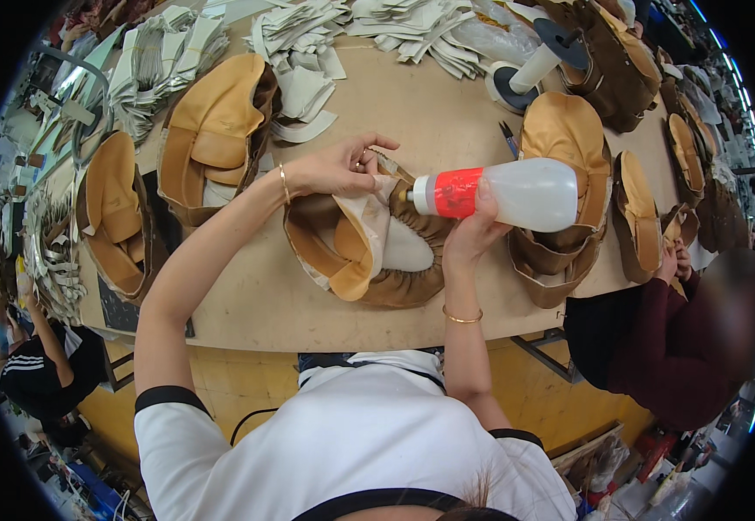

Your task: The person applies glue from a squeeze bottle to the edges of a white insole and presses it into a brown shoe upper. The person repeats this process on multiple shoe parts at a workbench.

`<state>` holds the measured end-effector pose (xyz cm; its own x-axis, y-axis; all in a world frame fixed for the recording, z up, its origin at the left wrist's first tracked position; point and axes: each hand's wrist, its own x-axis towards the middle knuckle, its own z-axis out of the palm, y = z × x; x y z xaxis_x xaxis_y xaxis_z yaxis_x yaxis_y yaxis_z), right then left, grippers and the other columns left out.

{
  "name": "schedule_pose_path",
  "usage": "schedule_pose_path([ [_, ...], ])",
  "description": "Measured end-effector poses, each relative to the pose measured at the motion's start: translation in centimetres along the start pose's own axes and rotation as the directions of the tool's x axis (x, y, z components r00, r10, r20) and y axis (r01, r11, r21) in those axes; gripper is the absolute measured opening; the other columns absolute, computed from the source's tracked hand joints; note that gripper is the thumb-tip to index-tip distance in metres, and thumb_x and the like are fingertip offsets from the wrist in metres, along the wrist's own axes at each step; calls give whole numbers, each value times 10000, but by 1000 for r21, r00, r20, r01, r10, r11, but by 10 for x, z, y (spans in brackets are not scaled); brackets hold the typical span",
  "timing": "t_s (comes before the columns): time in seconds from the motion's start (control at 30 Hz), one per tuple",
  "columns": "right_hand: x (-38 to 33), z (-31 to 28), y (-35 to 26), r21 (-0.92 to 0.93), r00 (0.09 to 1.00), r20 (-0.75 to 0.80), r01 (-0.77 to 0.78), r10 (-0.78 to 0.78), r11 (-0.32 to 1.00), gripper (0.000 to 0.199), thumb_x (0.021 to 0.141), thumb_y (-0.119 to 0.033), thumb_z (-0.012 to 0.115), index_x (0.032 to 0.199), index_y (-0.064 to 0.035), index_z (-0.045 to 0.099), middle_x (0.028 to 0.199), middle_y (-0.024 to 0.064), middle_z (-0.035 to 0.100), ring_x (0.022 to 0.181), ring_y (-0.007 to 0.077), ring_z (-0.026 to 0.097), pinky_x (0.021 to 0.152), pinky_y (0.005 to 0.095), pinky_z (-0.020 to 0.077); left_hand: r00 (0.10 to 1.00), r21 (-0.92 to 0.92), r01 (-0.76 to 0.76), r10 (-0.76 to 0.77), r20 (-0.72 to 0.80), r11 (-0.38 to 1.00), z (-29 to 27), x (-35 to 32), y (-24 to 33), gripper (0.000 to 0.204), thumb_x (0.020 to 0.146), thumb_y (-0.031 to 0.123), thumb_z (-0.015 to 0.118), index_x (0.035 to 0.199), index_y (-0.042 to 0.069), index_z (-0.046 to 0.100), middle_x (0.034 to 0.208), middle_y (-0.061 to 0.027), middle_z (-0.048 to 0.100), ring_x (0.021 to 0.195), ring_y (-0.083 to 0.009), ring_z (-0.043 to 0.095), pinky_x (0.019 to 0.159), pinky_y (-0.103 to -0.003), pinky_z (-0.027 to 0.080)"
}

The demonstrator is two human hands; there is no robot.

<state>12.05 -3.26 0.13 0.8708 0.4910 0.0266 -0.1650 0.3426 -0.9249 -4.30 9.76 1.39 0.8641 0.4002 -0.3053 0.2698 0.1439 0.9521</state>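
Note:
In front of me on the table lies a brown leather shoe upper (408, 288) with a tan lining, its opening spread. A whitish stiff piece (408, 247) shows inside it. My left hand (338, 167) pinches the upper's pale lining edge at the far side, one finger stretched out to the right. Wrapped round a translucent squeeze bottle (538, 193) with a red label is my right hand (475, 227). The bottle lies nearly level, its nozzle (406, 194) pointing left at the lining close to my left fingertips. Whether the nozzle touches the lining, I cannot tell.
More tan-lined uppers stand at left (213, 130) and right (564, 139). Stacked pale cut pieces (299, 52) line the far side, beside a spool (538, 65) and a dark pointed tool (508, 137). A co-worker in a maroon sleeve (655, 339) handles an upper at right.

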Motion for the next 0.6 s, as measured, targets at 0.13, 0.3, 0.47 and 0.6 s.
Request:
schedule_pose_path([
  [0.13,0,3,-4,-183,967,165,222,-193,958,362,749,-156,668,1025,33,528,945,104,579,843,225,554,811,347,445,1000,-5,20,-20,-8,1000,0,-1,-2,608,810,33,602,1345,-3,317,743,36,466,736,-35,493,718,-184,408],
  [0.3,-2,7,10,-177,947,214,280,-241,944,390,729,-148,694,1032,31,528,954,112,584,858,228,560,804,353,450,999,-37,-30,29,-14,999,4,0,-1,614,807,27,593,1352,6,310,742,36,465,719,-33,475,676,-173,399],
  [0.47,2,7,16,-254,905,213,416,-368,873,371,730,-166,708,1003,29,547,933,109,593,847,232,568,788,362,460,1000,27,5,-4,-28,1000,5,-3,3,613,802,21,584,1351,-2,311,731,39,465,706,-34,465,669,-170,395],
  [0.6,7,-2,9,-268,905,222,415,-363,870,324,736,-170,714,954,30,581,902,101,616,815,236,582,782,365,468,1000,-11,-28,28,-4,1000,8,4,4,621,803,42,590,1355,-2,310,711,46,459,671,-31,445,601,-167,376],
])
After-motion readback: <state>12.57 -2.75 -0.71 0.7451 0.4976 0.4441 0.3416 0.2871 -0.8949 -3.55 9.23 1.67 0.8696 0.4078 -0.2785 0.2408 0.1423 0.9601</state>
